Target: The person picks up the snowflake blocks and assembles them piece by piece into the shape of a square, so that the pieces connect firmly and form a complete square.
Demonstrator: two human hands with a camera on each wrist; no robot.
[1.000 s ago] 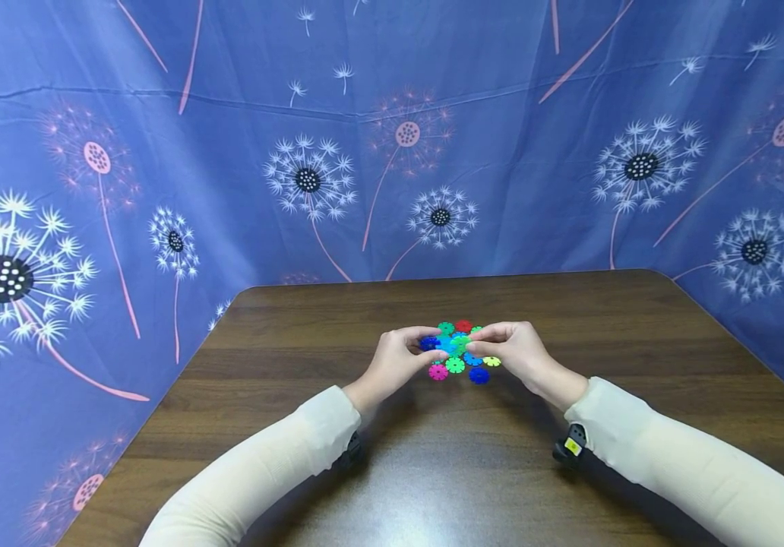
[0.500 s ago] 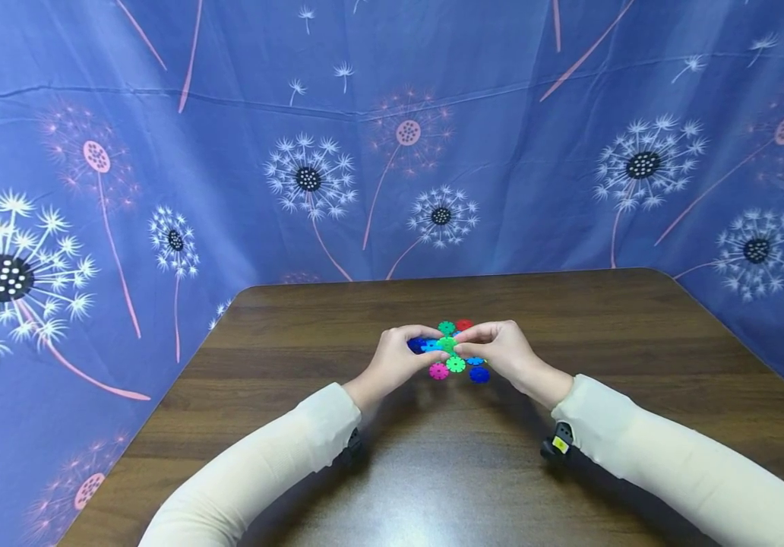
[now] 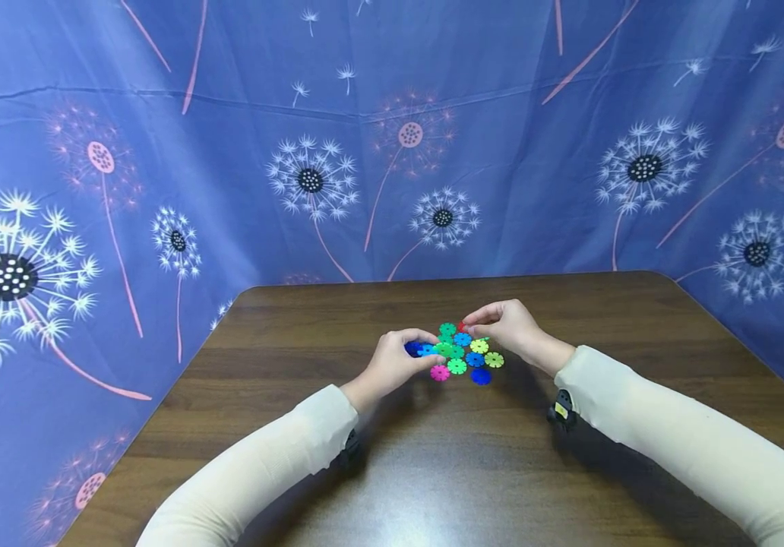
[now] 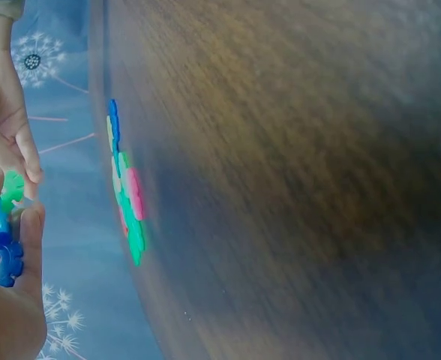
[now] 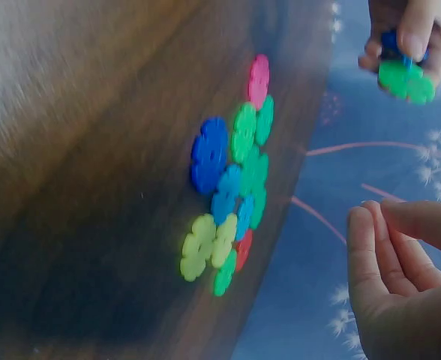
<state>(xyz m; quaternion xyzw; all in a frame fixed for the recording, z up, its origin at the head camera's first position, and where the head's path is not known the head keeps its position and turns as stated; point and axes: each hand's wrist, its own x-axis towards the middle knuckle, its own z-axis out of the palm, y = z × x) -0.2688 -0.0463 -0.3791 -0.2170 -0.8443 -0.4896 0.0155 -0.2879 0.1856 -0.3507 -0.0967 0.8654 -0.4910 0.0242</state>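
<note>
In the head view my left hand (image 3: 392, 361) pinches a joined chain of notched plastic flower discs: a dark blue disc (image 3: 413, 349), a light blue disc (image 3: 427, 350) and a green disc (image 3: 443, 349). The left wrist view shows the dark blue disc (image 4: 1, 261) near the thumb. My right hand (image 3: 513, 328) hovers over the far side of the loose discs, by a red disc (image 3: 461, 327). In the right wrist view nothing shows between the right fingers (image 5: 363, 259); thumb and index tips are close together.
Several loose flower discs lie flat on the brown wooden table (image 3: 392, 471), among them a pink disc (image 3: 440, 373), a dark blue disc (image 3: 482, 377) and a yellow disc (image 3: 494, 360). Behind the table hangs a blue dandelion-print cloth (image 3: 529, 190).
My right hand brought the green disc against the left hand's blue discs, then let go and moved away to the right and back. The green disc stays with the left hand's chain.
</note>
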